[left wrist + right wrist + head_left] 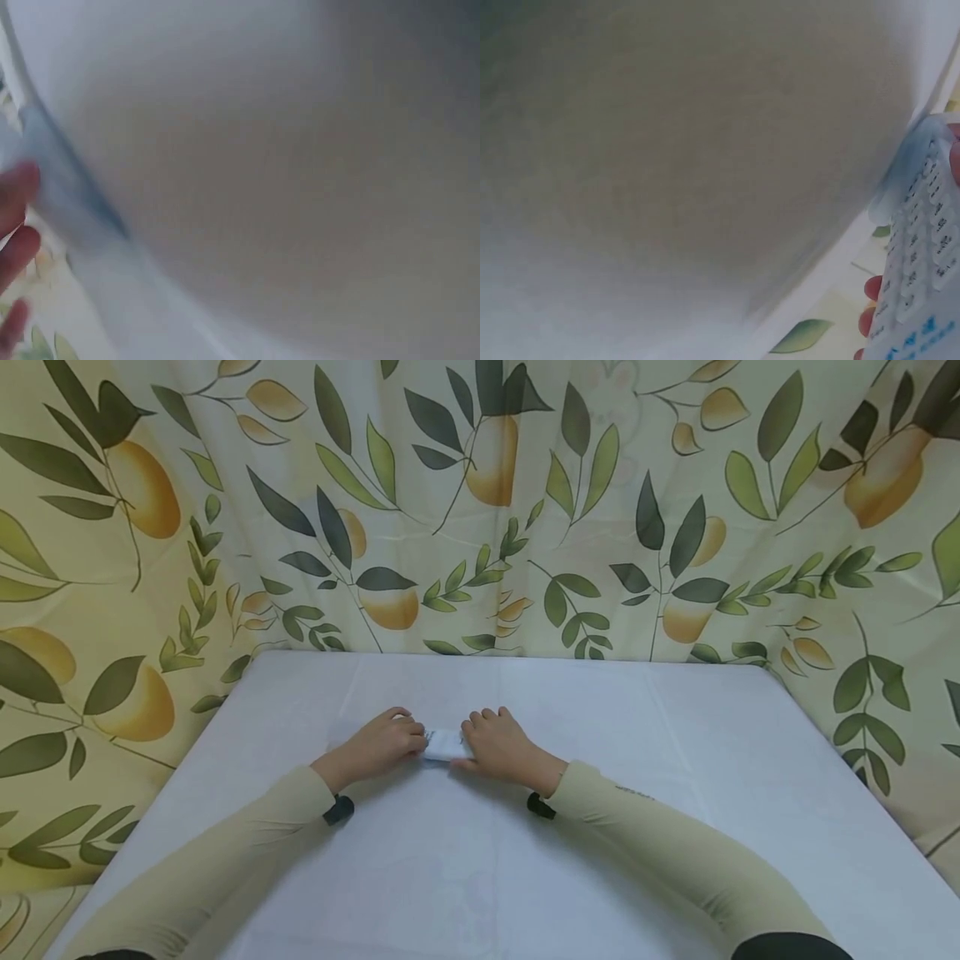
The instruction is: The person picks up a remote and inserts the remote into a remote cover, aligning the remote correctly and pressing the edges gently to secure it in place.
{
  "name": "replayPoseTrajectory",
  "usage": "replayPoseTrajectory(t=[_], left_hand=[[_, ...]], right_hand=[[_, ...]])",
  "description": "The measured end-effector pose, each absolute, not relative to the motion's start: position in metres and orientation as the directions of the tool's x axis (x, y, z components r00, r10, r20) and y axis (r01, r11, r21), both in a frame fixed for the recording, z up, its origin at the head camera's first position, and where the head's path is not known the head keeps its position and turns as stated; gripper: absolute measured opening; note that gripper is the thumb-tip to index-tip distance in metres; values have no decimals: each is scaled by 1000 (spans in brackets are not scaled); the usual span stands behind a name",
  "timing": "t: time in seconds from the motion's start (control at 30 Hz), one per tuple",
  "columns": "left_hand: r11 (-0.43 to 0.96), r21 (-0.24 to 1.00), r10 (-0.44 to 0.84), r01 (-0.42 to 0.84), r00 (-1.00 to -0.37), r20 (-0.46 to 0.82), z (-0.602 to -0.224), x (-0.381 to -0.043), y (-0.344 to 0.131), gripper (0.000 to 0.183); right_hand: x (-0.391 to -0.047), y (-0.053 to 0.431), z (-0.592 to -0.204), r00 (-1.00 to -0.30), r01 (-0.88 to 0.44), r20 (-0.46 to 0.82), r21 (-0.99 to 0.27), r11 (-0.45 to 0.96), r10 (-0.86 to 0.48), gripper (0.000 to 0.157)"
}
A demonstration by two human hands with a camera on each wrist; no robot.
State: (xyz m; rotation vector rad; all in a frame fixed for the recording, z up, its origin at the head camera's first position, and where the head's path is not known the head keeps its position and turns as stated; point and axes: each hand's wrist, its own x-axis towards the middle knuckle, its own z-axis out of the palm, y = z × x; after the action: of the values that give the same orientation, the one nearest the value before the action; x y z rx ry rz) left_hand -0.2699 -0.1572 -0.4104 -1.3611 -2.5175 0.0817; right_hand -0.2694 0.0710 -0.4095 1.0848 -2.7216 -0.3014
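A small white packet [446, 746] lies between both hands over the middle of the table. Rows of small dark characters and larger blue lettering cover its printed face [922, 255] in the right wrist view. My left hand [384, 742] holds the packet's left end with bent fingers; its thumb is hidden. At the other end, my right hand [506, 746] grips the packet, fingers over the top and thumb along the near side. In the left wrist view, the packet is a blurred pale-blue shape beside fingertips [22, 184].
A white cloth covers the table [450, 877], with its far edge close beyond the hands. Behind and at the sides hangs a curtain [465, 552] printed with leaves and yellow fruit. A dark strap piece [339, 810] sits under the left wrist, another [540, 806] under the right.
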Motion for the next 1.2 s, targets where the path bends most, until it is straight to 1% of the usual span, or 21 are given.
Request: replayPoseTrajectory(t=[0.07,0.17,0.23,0.3,0.4,0.5,0.63,0.77,0.87,1.03,1.13,1.2], left_hand=[[601,-113,795,791,-578,184,-408,-274,-160,5],[690,-32,718,723,-679,153,-404,-283,-168,6],[735,-38,675,677,-726,133,-403,-291,-172,7],[754,-65,657,654,-746,107,-402,-298,-175,6],[742,-99,669,663,-741,59,-403,-304,-174,6],[731,-65,682,679,-731,36,-404,-308,-169,7],[747,14,664,665,-747,44,-402,-308,-162,9],[756,30,650,654,-756,82,-398,-306,-158,8],[743,-1,661,670,-733,162,-393,-303,-155,8],[736,-74,649,673,-670,361,-379,-294,-147,9],[743,-97,613,662,-615,496,-367,-287,-143,9],[748,-116,585,653,-567,579,-359,-284,-141,8]], right_hand=[[-269,71,-410,-713,-658,92,257,708,-696,58],[-269,73,-410,-717,-669,50,232,706,-695,57],[-269,76,-410,-714,-677,24,230,699,-700,56],[-269,79,-410,-703,-687,8,247,683,-711,55],[-270,83,-412,-675,-704,18,287,650,-738,55],[-270,85,-413,-636,-715,53,334,613,-770,54],[-270,86,-414,-586,-709,104,414,571,-804,54],[-269,87,-414,-554,-691,165,456,561,-816,54],[-267,92,-410,-542,-683,221,445,579,-810,56],[-265,101,-398,-524,-671,333,405,621,-784,57],[-264,105,-389,-508,-659,412,380,649,-757,56],[-263,106,-381,-499,-644,465,365,672,-731,56]])
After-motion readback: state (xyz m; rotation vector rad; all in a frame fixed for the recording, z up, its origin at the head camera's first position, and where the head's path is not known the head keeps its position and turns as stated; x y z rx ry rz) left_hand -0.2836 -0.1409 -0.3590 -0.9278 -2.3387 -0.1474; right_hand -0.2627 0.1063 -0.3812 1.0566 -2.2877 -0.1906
